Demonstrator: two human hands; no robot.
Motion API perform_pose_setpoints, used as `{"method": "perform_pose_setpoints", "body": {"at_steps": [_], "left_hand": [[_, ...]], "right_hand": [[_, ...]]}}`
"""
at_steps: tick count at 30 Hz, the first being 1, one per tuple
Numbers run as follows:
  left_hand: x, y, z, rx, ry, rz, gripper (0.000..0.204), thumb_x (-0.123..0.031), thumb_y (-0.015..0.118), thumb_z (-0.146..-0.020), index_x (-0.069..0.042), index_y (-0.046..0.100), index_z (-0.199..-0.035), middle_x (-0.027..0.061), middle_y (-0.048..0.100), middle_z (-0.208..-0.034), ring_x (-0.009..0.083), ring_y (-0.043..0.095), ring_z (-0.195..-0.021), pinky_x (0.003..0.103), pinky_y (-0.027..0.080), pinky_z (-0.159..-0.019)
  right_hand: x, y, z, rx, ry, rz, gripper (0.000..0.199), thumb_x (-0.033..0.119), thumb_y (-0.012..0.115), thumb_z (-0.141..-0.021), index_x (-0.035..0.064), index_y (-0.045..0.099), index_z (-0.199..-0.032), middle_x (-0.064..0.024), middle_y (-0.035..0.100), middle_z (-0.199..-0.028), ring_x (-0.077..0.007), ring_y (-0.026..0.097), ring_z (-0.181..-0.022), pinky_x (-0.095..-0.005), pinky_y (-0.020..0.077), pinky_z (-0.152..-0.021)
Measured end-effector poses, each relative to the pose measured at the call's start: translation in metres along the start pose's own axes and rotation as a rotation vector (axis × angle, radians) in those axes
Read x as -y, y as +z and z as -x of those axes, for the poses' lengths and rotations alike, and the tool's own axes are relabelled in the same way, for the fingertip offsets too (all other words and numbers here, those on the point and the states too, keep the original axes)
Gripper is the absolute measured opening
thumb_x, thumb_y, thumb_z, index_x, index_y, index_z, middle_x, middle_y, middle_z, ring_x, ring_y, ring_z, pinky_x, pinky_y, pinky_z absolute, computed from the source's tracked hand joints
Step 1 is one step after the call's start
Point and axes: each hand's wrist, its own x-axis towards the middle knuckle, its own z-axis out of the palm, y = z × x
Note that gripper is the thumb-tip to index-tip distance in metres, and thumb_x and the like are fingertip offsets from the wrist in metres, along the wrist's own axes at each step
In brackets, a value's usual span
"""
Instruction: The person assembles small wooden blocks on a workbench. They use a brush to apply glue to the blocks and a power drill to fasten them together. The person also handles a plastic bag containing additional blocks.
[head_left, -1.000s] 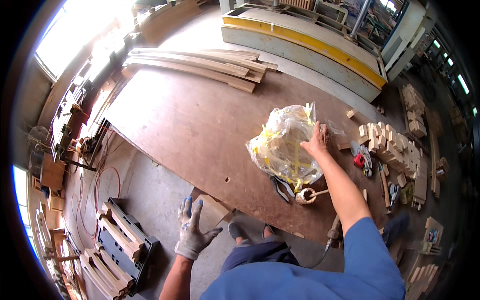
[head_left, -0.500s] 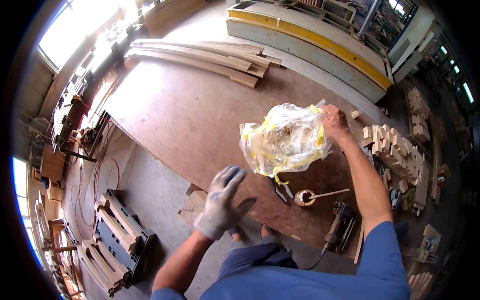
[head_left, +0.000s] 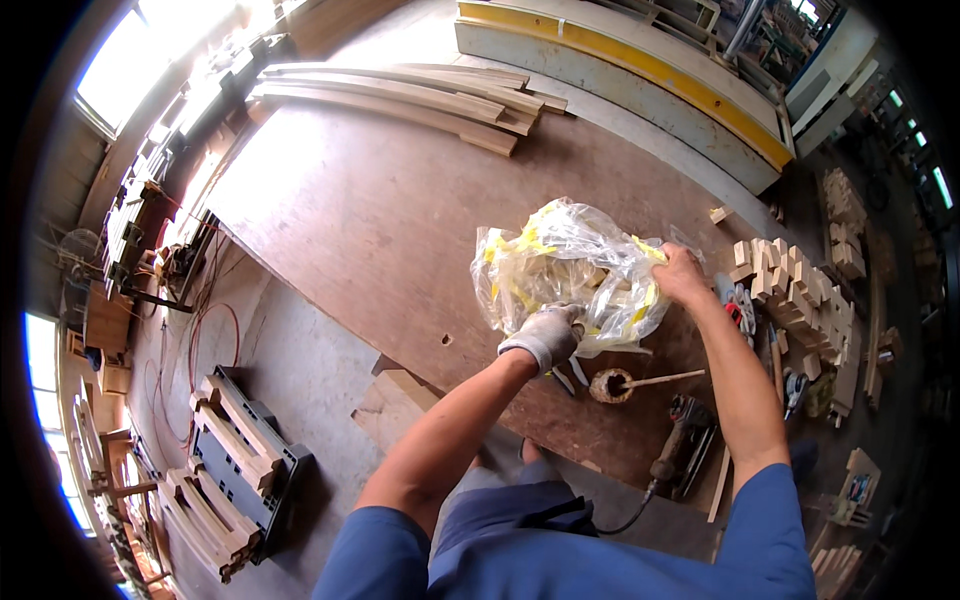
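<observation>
A crumpled clear plastic bag (head_left: 610, 240) with yellow strips sits on the brown worktable (head_left: 400, 220); pale wooden pieces (head_left: 588, 277) show inside it. My right hand (head_left: 684, 274), bare, pinches the bag's right edge. At the bag's near edge, my left hand (head_left: 546, 336) in a grey-white glove has its fingers curled on the plastic; its fingertips are partly hidden. Just below the bag lie pliers (head_left: 570, 374), partly covered by my left hand and the plastic. Beside them stands a small crusted pot (head_left: 610, 386) with a stick (head_left: 665, 379) in it.
A corded power tool (head_left: 680, 440) lies at the table's near right. Stacked wooden blocks (head_left: 795, 285) stand on the right. Long boards (head_left: 420, 100) lie across the far end, before a yellow-striped machine (head_left: 640, 60). A dark pallet (head_left: 285, 470) with wooden parts is at lower left.
My left hand has come forward and right from open air to the bag's near edge. My right hand has moved slightly down and right, still on the bag, and the bag has shifted shape.
</observation>
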Motion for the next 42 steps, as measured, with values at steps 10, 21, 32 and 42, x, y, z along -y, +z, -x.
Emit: {"method": "perform_pose_setpoints", "body": {"at_steps": [10, 21, 32, 42], "left_hand": [[-0.001, -0.022, -0.003, 0.228, -0.125, -0.269, 0.037, -0.032, 0.059, -0.096, -0.006, 0.073, -0.117, 0.0224, 0.072, -0.116, 0.0402, 0.069, -0.109, 0.046, 0.053, -0.095], [-0.027, -0.030, -0.017, 0.049, 0.052, -0.111, 0.040, -0.022, 0.058, -0.094, -0.012, 0.068, -0.132, 0.0241, 0.071, -0.117, 0.0404, 0.068, -0.111, 0.046, 0.051, -0.099], [-0.025, -0.079, -0.055, -0.752, 0.137, -0.132, 0.028, -0.018, 0.064, -0.095, -0.009, 0.068, -0.122, 0.0185, 0.067, -0.120, 0.0395, 0.063, -0.110, 0.046, 0.050, -0.099], [0.013, -0.099, -0.176, -0.367, -0.216, -0.162, 0.049, -0.031, 0.063, -0.099, -0.008, 0.059, -0.142, 0.0217, 0.060, -0.140, 0.0391, 0.056, -0.132, 0.044, 0.044, -0.112]], "right_hand": [[0.031, -0.011, 0.016, 0.078, -0.123, -0.080, 0.031, 0.030, 0.069, -0.086, 0.0009, 0.072, -0.097, -0.0241, 0.073, -0.095, -0.0395, 0.071, -0.095, -0.0458, 0.0534, -0.086], [0.011, -0.013, 0.037, 0.081, -0.201, 0.152, 0.029, 0.030, 0.069, -0.087, 0.0021, 0.070, -0.083, -0.0246, 0.069, -0.082, -0.0426, 0.069, -0.083, -0.0471, 0.0521, -0.074], [-0.039, 0.012, -0.030, 0.207, 0.196, -0.240, 0.075, 0.066, 0.050, -0.099, -0.0067, 0.068, -0.108, -0.0200, 0.072, -0.101, -0.0329, 0.073, -0.087, -0.0426, 0.0606, -0.071], [-0.056, 0.071, -0.086, 0.544, 0.433, -0.615, 0.081, 0.065, 0.061, -0.094, -0.0028, 0.057, -0.138, -0.0218, 0.064, -0.126, -0.0350, 0.071, -0.098, -0.0476, 0.0604, -0.076]]}}
